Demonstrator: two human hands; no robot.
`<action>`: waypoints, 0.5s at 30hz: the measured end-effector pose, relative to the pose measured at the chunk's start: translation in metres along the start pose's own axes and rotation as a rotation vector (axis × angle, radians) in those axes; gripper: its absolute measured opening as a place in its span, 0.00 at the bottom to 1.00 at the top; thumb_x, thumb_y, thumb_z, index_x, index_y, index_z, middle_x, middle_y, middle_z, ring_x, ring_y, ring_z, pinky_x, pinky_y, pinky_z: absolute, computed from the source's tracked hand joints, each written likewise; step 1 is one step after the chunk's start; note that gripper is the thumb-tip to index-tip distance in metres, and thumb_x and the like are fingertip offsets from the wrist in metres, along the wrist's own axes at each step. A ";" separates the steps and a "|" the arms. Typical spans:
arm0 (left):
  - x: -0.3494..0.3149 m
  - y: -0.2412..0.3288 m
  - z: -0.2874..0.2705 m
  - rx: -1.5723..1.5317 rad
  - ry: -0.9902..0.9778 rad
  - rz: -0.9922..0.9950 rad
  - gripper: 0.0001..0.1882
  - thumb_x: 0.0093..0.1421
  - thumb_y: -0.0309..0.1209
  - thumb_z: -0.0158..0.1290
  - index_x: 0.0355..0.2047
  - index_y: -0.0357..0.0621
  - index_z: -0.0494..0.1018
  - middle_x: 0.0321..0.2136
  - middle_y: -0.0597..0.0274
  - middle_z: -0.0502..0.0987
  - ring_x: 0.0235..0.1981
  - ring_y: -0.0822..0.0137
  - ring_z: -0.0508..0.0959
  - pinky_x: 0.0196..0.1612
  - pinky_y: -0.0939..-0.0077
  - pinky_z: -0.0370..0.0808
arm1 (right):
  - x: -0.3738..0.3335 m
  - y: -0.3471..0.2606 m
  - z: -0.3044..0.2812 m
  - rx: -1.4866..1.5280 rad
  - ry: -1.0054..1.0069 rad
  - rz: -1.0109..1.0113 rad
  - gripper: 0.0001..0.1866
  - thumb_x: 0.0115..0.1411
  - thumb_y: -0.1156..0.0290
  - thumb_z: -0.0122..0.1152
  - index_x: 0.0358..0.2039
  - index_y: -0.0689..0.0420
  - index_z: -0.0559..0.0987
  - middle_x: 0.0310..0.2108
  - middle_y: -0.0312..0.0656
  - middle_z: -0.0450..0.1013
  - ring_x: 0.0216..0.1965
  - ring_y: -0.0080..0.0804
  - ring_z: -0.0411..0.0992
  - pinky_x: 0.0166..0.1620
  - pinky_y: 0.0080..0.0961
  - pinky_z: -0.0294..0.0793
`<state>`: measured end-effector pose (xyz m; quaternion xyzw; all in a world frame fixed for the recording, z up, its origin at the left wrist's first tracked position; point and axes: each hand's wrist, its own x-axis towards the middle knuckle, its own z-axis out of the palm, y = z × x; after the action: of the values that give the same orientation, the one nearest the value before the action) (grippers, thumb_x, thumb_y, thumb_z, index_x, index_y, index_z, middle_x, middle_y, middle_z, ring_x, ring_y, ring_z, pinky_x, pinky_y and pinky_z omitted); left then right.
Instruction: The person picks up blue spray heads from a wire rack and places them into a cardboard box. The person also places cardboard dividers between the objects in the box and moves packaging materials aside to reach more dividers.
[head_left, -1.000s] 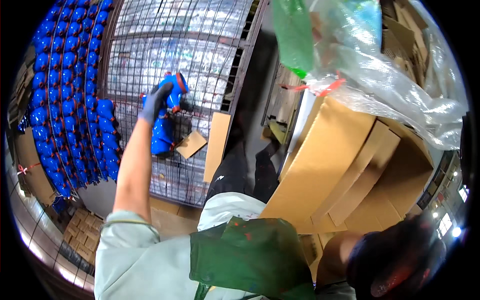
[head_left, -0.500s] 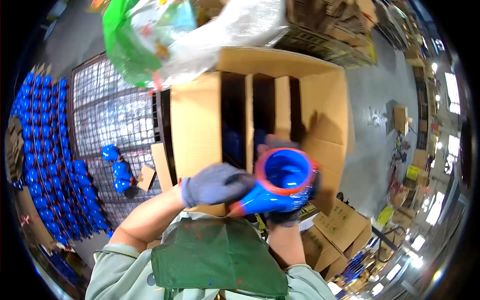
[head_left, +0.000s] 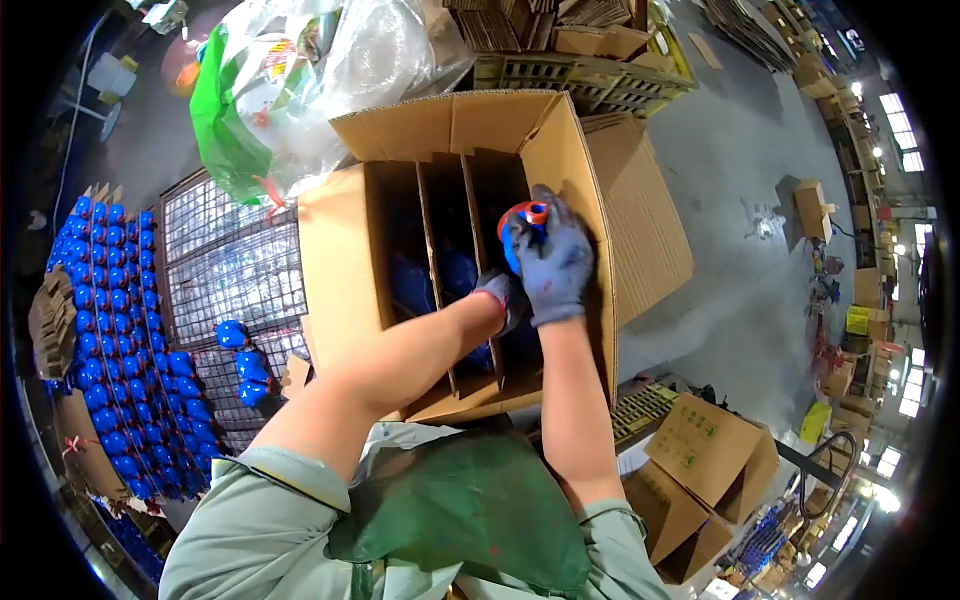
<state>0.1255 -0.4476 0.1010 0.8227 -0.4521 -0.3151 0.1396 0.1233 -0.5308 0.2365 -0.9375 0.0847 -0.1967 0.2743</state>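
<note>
The red-rimmed blue fitting, half a second ago over the near edge of the carton, is now in the mouth of the rightmost compartment; the work seems to have passed from carrying to placing. The right hand has its grip clamped on it; the left hand is just beside, fingers hidden, so its grip I cannot tell.

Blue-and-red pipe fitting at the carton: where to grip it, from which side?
Probably around the blue body of the pipe fitting, beside its red rim, from above and the right, as the right hand does. A small red-ringed opening faces up, and the carton is open on top; a cardboard divider on the left would likely crowd a side approach.
</note>
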 end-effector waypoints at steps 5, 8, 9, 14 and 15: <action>-0.034 0.030 -0.007 0.080 -0.014 -0.196 0.21 0.67 0.46 0.41 0.55 0.56 0.74 0.57 0.54 0.73 0.61 0.57 0.69 0.65 0.66 0.61 | -0.015 0.051 0.093 -0.292 -0.357 0.090 0.23 0.57 0.59 0.63 0.51 0.56 0.74 0.46 0.53 0.75 0.47 0.52 0.74 0.50 0.44 0.75; -0.027 0.030 0.026 0.237 0.092 -0.081 0.19 0.64 0.47 0.46 0.47 0.58 0.80 0.50 0.57 0.79 0.54 0.61 0.74 0.59 0.62 0.66 | -0.026 0.107 0.149 -0.449 -0.513 0.085 0.22 0.59 0.59 0.56 0.52 0.52 0.77 0.44 0.53 0.77 0.45 0.53 0.76 0.48 0.46 0.76; -0.027 0.025 0.042 0.298 0.147 -0.054 0.17 0.62 0.46 0.48 0.44 0.59 0.82 0.48 0.59 0.81 0.51 0.62 0.77 0.56 0.59 0.68 | -0.022 0.116 0.172 -0.475 -0.589 0.125 0.21 0.59 0.59 0.54 0.51 0.50 0.79 0.42 0.53 0.78 0.43 0.52 0.77 0.47 0.46 0.77; -0.098 0.017 0.006 0.188 0.255 0.115 0.15 0.54 0.37 0.55 0.41 0.49 0.81 0.48 0.55 0.78 0.52 0.52 0.74 0.61 0.57 0.65 | -0.036 0.120 0.177 -0.413 -0.717 0.081 0.19 0.66 0.63 0.47 0.53 0.52 0.79 0.48 0.48 0.78 0.48 0.46 0.77 0.50 0.36 0.77; -0.133 0.015 -0.014 0.011 0.483 0.233 0.20 0.53 0.38 0.56 0.46 0.46 0.78 0.52 0.53 0.76 0.55 0.52 0.73 0.64 0.54 0.64 | -0.044 0.145 0.179 -0.402 -0.664 0.066 0.19 0.67 0.64 0.46 0.53 0.54 0.79 0.49 0.46 0.79 0.49 0.43 0.77 0.51 0.33 0.76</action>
<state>0.0725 -0.3457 0.1713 0.8172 -0.4991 -0.0890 0.2742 0.1500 -0.5541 0.0052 -0.9820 0.0581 0.1470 0.1039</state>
